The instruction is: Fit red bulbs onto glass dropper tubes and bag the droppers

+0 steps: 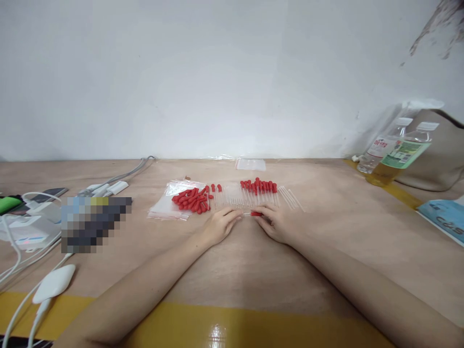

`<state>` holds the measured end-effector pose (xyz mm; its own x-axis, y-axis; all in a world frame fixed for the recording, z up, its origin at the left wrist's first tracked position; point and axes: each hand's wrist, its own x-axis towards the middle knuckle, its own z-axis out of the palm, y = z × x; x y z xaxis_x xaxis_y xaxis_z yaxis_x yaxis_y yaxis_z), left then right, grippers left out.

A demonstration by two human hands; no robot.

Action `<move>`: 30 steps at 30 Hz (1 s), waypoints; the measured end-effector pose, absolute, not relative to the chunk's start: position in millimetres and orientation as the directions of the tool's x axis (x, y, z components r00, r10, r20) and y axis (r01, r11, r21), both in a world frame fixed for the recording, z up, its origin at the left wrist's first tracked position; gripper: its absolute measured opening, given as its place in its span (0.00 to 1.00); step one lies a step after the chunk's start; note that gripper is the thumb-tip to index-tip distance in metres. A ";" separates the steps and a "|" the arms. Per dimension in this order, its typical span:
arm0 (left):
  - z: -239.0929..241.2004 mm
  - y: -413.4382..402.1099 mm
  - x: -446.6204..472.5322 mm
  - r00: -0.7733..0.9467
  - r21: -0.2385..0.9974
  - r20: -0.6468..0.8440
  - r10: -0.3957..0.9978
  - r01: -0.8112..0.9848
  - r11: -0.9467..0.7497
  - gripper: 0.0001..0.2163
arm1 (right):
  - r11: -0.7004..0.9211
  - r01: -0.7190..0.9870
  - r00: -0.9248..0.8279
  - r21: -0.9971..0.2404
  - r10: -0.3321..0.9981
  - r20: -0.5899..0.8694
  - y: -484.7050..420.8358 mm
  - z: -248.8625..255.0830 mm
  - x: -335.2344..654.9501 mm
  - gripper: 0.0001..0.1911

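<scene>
Between my hands lies a dropper in line: my left hand [222,224] pinches the clear glass tube [247,214], and my right hand [276,223] grips the red rubber bulb [255,213] at its other end. Tube and bulb meet or nearly meet; the joint is too small to make out. Behind my left hand, a heap of loose red bulbs [192,199] rests on clear plastic bags [165,205]. Beyond my hands, a row of bare glass tubes [232,195] stretches sideways, with several red-capped droppers [258,186] at its right and a few at its left.
More thin tubes [290,197] lie right of the row. A flat plastic bag [251,165] is near the wall. At right stand two bottles [402,157], a beige bag [431,154] and a blue packet [444,217]. White chargers and cables [54,282] spread along the left.
</scene>
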<state>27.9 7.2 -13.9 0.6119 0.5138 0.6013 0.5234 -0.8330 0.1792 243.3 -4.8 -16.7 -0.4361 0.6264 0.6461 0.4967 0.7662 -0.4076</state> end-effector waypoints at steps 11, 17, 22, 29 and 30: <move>-14.6 7.2 30.9 0.635 0.111 0.679 0.370 0.409 -0.906 0.11 | 0.801 0.420 -0.464 -0.427 0.593 0.657 -1.6 -22.7 247.9 0.09; -14.8 7.1 31.4 0.661 0.028 0.683 0.312 0.403 -0.915 0.12 | 0.803 0.397 -0.481 -0.444 0.594 0.645 -1.6 -24.8 248.4 0.07; -15.6 6.2 33.3 0.665 0.000 0.684 0.301 0.412 -0.911 0.12 | 0.817 0.389 -0.463 -0.426 0.573 0.676 -2.3 -23.8 246.6 0.06; -11.8 2.6 34.1 0.722 -0.074 0.620 0.308 0.444 -0.893 0.12 | 0.860 0.439 -0.514 -0.259 0.477 0.713 -2.0 -27.9 248.4 0.07; -11.4 2.1 34.3 0.736 -0.093 0.606 0.303 0.443 -0.891 0.12 | 0.866 0.446 -0.527 -0.225 0.457 0.716 -1.5 -28.7 248.8 0.08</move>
